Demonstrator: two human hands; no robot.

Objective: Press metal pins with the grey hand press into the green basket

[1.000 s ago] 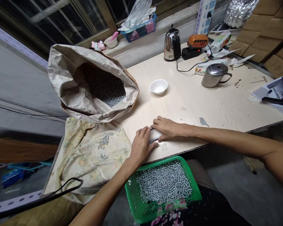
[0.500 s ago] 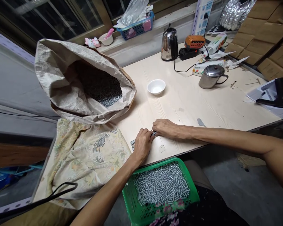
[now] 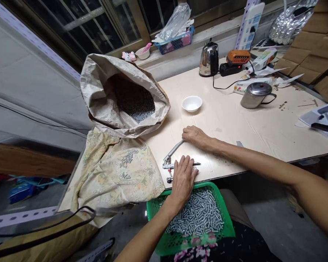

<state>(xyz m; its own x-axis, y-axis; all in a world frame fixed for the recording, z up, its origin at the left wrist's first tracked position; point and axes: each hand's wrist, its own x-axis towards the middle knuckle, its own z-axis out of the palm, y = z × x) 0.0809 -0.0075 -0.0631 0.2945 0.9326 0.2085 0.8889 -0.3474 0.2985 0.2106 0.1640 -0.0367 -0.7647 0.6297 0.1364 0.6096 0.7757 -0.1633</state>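
A metal hand tool with two long handles (image 3: 172, 157) lies spread open near the front edge of the pale wooden table (image 3: 235, 120). My left hand (image 3: 182, 178) rests flat on its lower handle, fingers stretched out. My right hand (image 3: 194, 136) is curled at the tip of the upper handle and seems to grip it. Just below the table edge, on my lap, a green plastic basket (image 3: 190, 218) holds many small metal screws.
A large paper sack (image 3: 123, 98) of screws stands open at the left. In front of it a floral cloth (image 3: 114, 174) carries scattered screws. A white bowl (image 3: 191, 103), a steel mug (image 3: 255, 95), a kettle (image 3: 209, 60) and a charger (image 3: 236, 58) stand farther back.
The tool, earlier closed under both hands, now lies with its handles spread apart. My left hand has slid toward the table edge while my right stayed farther up. The camera view shifted.
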